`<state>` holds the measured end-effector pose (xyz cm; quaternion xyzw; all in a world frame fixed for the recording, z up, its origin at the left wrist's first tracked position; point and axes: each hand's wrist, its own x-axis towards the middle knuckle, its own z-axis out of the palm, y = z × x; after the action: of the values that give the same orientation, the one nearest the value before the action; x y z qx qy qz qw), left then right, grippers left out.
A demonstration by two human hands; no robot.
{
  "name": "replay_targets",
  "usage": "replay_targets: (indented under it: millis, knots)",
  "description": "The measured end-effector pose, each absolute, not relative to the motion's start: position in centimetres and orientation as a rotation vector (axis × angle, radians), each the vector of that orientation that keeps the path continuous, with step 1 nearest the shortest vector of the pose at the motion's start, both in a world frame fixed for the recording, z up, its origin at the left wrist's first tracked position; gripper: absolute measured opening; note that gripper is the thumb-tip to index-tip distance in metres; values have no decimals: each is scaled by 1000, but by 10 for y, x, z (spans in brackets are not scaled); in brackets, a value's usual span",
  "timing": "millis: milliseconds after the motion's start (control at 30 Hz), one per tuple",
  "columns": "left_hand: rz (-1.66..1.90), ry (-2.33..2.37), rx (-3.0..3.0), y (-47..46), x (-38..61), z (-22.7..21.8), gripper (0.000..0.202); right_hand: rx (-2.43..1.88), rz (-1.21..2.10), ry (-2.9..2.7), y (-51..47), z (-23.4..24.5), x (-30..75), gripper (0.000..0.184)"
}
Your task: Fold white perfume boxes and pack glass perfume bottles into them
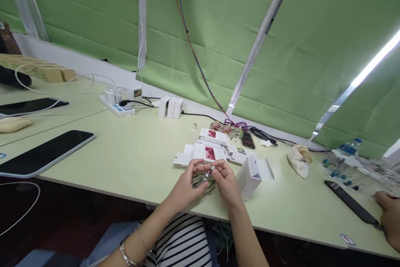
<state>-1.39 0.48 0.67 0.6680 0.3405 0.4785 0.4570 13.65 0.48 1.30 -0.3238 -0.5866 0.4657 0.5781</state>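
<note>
My left hand (191, 181) curls around a small round clear bottle (201, 183) with greenish contents, just above the table's front edge. The fingers of my right hand (227, 180) close on its small silver cap (211, 168); whether the cap is screwed on or loose I cannot tell. Right beside my right hand, a white box (249, 177) stands upright with its flap out. Behind my hands lie white boxes with pink flower prints, among them a flat box (210, 152). Farther back are round clear pieces (215, 126) with pink contents.
White boxes (170, 107) and a power strip (117, 106) stand toward the wall. A large tablet (46, 150) lies at left. At right are a paper bag (299, 160), a dark phone (351, 202), a clear organizer (346, 167) and another person's hand (390, 217).
</note>
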Motion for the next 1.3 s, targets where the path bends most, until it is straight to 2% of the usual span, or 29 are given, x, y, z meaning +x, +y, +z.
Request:
replay_targets:
  millis: [300,733,867,1300]
  knots:
    - [1181,832,1629,3,-14,6,53,-782,1104,-1285,8,6,134,39]
    - [1205,823,1624,5,-14,2,53,-916,795,-1678,-3,30,144,9]
    - [1215,825,1623,5,-13,2,53,-917,709,-1773,-6,34,146,11]
    - [1212,820,1641,7,-13,0,54,-861,358,-1755,-5,3,139,14]
